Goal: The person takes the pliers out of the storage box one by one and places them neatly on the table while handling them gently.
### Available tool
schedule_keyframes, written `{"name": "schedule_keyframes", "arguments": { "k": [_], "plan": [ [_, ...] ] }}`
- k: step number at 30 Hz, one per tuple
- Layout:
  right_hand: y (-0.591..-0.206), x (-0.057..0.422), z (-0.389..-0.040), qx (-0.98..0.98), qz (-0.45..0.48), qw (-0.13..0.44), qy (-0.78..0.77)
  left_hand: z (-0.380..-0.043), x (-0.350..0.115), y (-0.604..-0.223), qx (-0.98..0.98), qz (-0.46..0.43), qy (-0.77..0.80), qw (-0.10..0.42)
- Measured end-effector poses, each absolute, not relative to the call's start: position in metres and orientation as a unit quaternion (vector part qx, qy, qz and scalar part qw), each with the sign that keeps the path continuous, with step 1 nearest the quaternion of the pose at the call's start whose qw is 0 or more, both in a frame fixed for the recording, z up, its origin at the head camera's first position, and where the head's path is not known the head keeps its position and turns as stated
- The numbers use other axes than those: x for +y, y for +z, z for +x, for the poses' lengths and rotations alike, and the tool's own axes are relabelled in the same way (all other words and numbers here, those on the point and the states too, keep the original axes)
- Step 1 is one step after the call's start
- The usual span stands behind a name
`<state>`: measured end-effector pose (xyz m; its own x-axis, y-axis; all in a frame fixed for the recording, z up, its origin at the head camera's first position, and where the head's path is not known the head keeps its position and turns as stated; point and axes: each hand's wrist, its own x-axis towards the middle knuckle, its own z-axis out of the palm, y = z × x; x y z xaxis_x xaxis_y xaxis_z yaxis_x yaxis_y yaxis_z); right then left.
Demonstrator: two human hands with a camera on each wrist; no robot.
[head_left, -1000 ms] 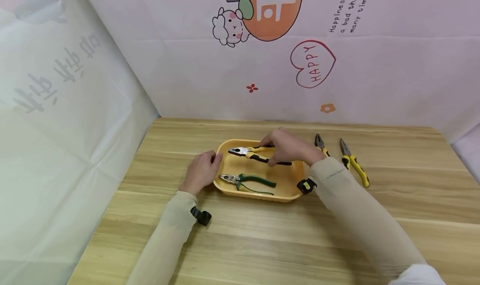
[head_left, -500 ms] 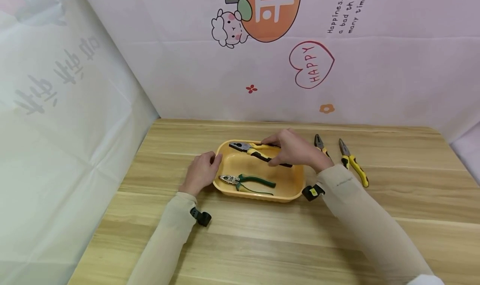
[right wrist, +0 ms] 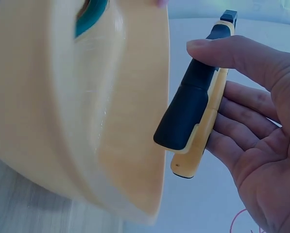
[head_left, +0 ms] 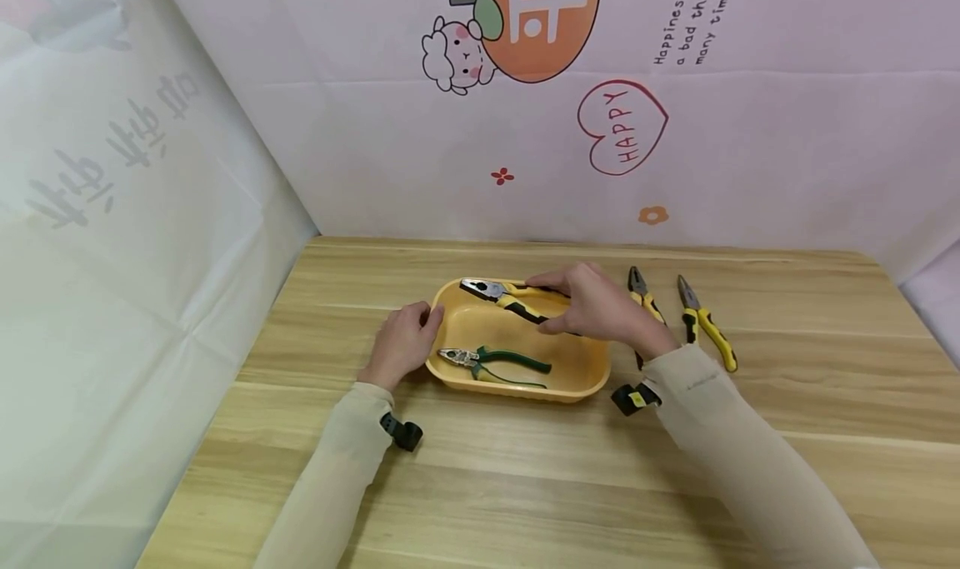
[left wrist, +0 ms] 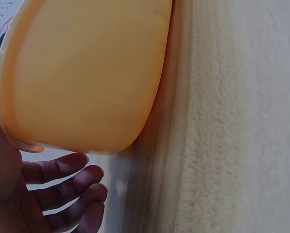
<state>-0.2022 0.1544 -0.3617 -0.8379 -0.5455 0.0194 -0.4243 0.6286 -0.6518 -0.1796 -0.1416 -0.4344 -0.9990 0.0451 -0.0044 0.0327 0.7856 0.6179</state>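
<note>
My left hand [head_left: 403,344] holds the left rim of a shallow yellow plastic tray [head_left: 525,394], thumb over the edge. In the left wrist view its fingers [left wrist: 62,191] curl below the tray's outer wall [left wrist: 86,73]. Over the tray's far right part, my right hand [head_left: 603,306] pinches yellow-and-black combination pliers [head_left: 522,308] by the handles, the metal head pointing left. The right wrist view shows the thumb on the black grip [right wrist: 196,97] and the fingers behind the other handle. Green-handled pliers [head_left: 517,356] lie in the tray's near half.
On the wooden table [head_left: 525,486] right of the tray lie two more yellow-and-black pliers: one pair [head_left: 637,282] partly behind my right hand, another pair [head_left: 716,340] farther right. A printed white sheet [head_left: 390,161] rises behind the table, and another covers the left side.
My right hand has moved slightly right with the yellow-and-black pliers, and their head has risen towards the tray's far rim. The left hand and tray stay put.
</note>
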Motion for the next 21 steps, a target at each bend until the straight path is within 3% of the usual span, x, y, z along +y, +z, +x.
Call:
{"name": "schedule_keyframes", "arguments": {
  "k": [21],
  "plan": [
    [-0.357, 0.174, -0.177, 0.907, -0.283, -0.051, -0.307, -0.179, -0.141, -0.436, 0.945, 0.018, 0.326, 0.005]
  ]
}}
